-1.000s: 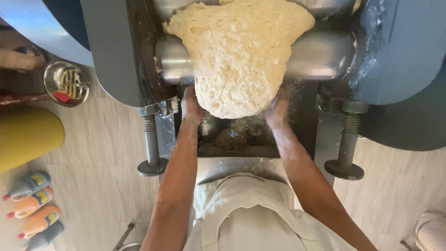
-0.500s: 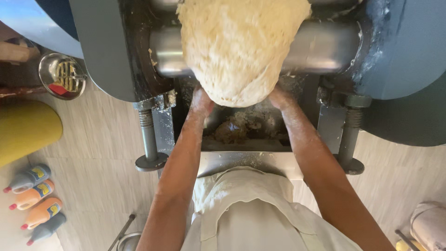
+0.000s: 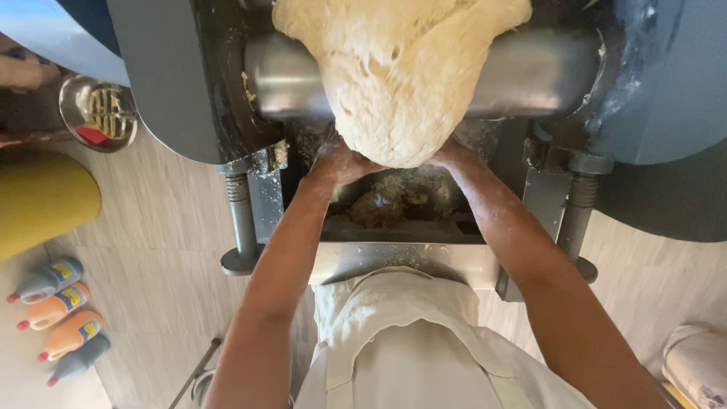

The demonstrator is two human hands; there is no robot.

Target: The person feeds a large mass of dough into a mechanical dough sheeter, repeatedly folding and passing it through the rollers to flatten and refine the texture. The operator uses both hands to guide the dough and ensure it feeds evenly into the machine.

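Both hands were under the lower edge of the dough, palms up against it. Left hand pressed on the dough's lower-left curve, right hand on its lower-right. Fingers were mostly hidden behind the mass, so I could not tell whether they were clenched into it or just flat against it; neither hand looked released.

Dough location: draped over the steel roller of the machine, hanging down the near side, with its bulk above and ahead of the hands. Its long axis ran away from the person, across the roller and at right angles to the roller's own axis. The bottom lobe sat between the two hands, roughly centred, so neither hand was clearly nearer.

Below the hands, a tray held dough scraps and flour. Forearms were dusted with flour.

Periphery: a yellow drum and four bottles stood on the floor at left, with a small metal bowl beside the machine.
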